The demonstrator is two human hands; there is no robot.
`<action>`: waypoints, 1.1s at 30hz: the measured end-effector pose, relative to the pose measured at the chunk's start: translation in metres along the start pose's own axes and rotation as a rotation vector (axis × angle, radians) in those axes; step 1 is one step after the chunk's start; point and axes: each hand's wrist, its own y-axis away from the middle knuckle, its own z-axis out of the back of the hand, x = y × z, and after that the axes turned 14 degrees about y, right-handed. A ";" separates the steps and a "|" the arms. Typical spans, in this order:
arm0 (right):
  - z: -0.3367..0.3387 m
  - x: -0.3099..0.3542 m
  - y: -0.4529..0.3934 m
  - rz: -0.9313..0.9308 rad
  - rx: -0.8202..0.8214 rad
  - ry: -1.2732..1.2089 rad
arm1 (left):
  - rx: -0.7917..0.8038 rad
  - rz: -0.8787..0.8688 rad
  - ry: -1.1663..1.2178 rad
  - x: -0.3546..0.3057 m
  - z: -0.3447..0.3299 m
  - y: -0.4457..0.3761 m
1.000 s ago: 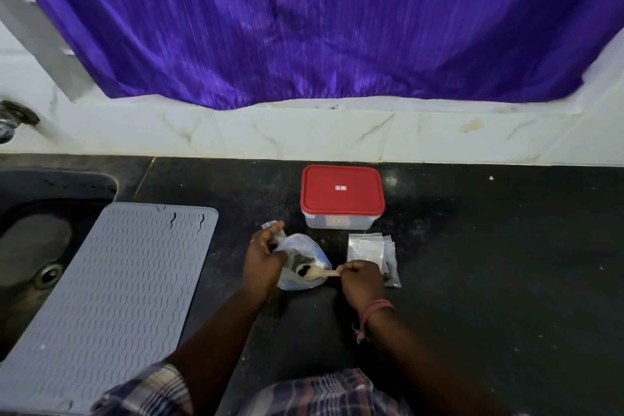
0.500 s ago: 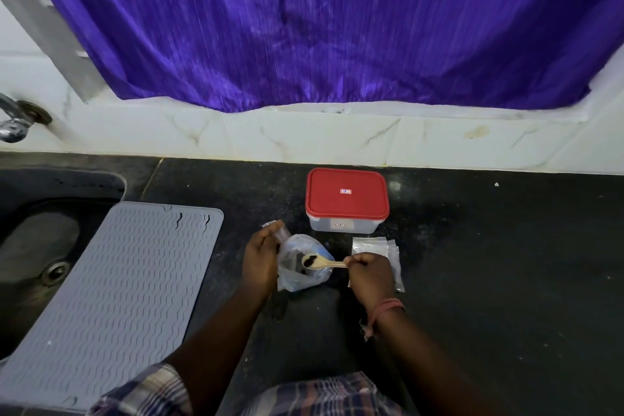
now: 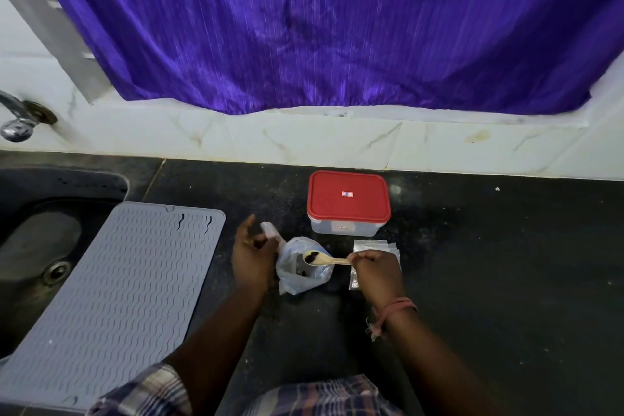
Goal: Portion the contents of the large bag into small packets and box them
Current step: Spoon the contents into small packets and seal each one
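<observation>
Early going: right hand (image 3: 374, 265) gripping loaded spoon (image 3: 320, 259) over bag (image 3: 300, 275); left hand (image 3: 251, 252) pinching packet (image 3: 270, 230). Box (image 3: 347, 201) lidded, packets (image 3: 374, 245) unfilled.

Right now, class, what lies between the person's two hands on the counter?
In the head view, the bag sits between the left hand and right hand, with the loaded spoon over it.

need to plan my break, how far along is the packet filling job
Early on. Done: nothing visibly filled or boxed; the red-lidded box is closed. In hand: right hand holds a loaded spoon over the large bag, steadied by the left hand. Left: filling the small packets and boxing them.
</observation>
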 end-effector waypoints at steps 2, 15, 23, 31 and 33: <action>0.003 0.006 0.001 0.023 -0.005 -0.026 | -0.037 0.012 0.000 -0.002 0.000 0.000; -0.012 0.041 0.007 0.162 -0.008 -0.056 | 0.078 0.107 -0.007 -0.013 0.002 0.003; -0.022 0.036 0.004 0.121 -0.031 -0.045 | 0.138 0.341 0.254 -0.006 0.001 0.005; -0.018 0.036 0.003 0.149 -0.076 -0.027 | 0.196 0.355 0.165 -0.010 -0.002 0.007; -0.018 0.037 0.003 0.170 -0.096 -0.012 | 0.199 0.306 0.060 -0.010 -0.003 0.008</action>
